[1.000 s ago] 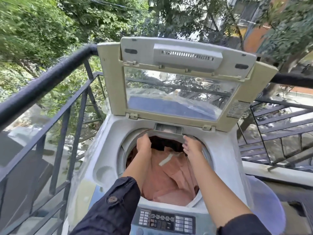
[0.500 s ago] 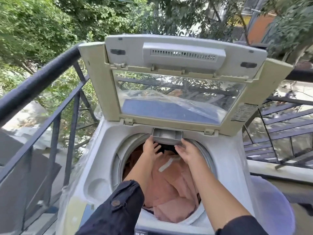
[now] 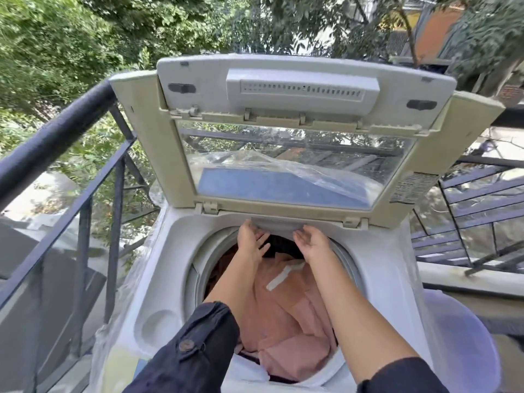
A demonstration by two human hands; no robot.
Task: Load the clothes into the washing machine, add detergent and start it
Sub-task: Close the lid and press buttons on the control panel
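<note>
A white top-load washing machine (image 3: 377,279) stands with its lid (image 3: 283,89) raised upright. Pink clothes (image 3: 289,307) fill the drum, with dark cloth under them. A small grey detergent drawer (image 3: 276,225) sits at the back rim of the drum opening, nearly flush with the rim. My left hand (image 3: 251,241) touches the drawer's left end with fingers spread. My right hand (image 3: 313,243) is at its right end, palm up, fingertips against the drawer's underside. Neither hand is closed around anything.
A dark metal railing (image 3: 56,131) runs close along the machine's left side, with trees beyond. A lavender plastic basket (image 3: 465,336) stands at the right. Metal stairs (image 3: 482,222) and a concrete ledge lie behind it. Clear plastic sheeting hangs behind the lid.
The detergent drawer stuck out from the rim half a second ago and now sits further in. Both hands have moved back towards the rim with it. The view has tilted up slightly.
</note>
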